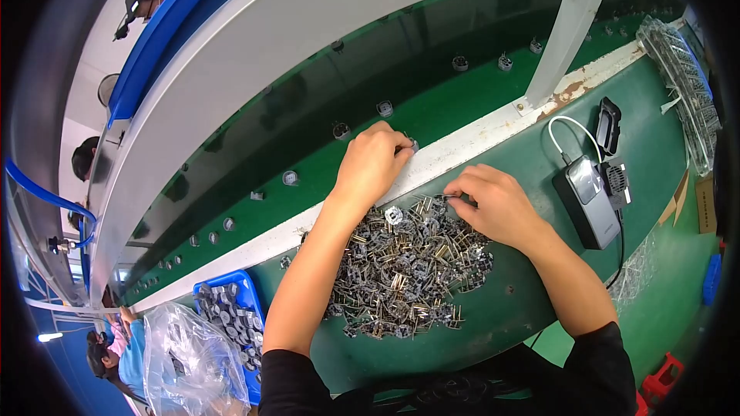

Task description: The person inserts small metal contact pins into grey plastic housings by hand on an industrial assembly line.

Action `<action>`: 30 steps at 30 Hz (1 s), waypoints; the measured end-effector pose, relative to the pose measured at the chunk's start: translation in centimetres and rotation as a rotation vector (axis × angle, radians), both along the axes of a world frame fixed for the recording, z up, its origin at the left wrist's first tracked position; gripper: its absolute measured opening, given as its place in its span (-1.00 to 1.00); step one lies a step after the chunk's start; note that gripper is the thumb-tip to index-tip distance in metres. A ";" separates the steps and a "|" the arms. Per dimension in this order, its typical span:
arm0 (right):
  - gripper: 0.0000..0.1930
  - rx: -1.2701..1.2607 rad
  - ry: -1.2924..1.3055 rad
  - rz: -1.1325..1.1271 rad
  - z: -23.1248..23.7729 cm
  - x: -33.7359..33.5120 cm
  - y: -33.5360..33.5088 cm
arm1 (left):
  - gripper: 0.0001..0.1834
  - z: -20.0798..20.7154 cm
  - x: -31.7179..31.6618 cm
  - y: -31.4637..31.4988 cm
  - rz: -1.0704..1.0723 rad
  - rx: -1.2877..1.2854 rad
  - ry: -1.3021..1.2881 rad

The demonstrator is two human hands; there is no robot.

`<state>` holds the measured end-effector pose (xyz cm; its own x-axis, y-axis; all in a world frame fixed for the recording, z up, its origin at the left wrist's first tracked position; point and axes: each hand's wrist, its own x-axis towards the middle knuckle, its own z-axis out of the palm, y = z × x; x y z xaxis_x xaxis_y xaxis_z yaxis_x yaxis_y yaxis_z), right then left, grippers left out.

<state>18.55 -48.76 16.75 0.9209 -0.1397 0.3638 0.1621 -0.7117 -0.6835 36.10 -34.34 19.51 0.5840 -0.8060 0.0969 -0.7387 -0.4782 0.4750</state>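
My left hand [374,158] reaches over the white ledge at the belt's edge. Its fingers are closed, and a small round grey component [413,144] shows at the thumb and fingertips. At the upper right of a heap of small dark parts with metal pins [401,270], my right hand [493,202] is closed in a pinch. A bit of something dark shows at its fingertips, too small to name. One pale round part [394,216] lies on top of the heap, between my forearms.
Small components, such as this one [385,109], sit spaced along the green belt [439,100]. A blue tray [253,293] of grey parts and a clear plastic bag [193,354] lie left. A power bank [590,204] with a white cable lies right. Co-workers [131,354] are at the far left.
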 end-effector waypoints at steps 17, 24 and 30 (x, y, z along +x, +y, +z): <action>-0.84 0.108 -0.174 0.015 2.1 -0.3 -0.3 | -0.71 2.3 2.7 1.4 0.110 0.145 -0.213; -0.84 0.768 -0.086 0.069 1.4 -0.2 0.1 | -0.62 0.4 2.5 0.1 0.056 0.081 -0.123; -0.79 1.066 0.141 0.029 1.5 -0.5 -0.2 | -0.64 1.3 1.3 0.0 -0.017 -0.159 0.307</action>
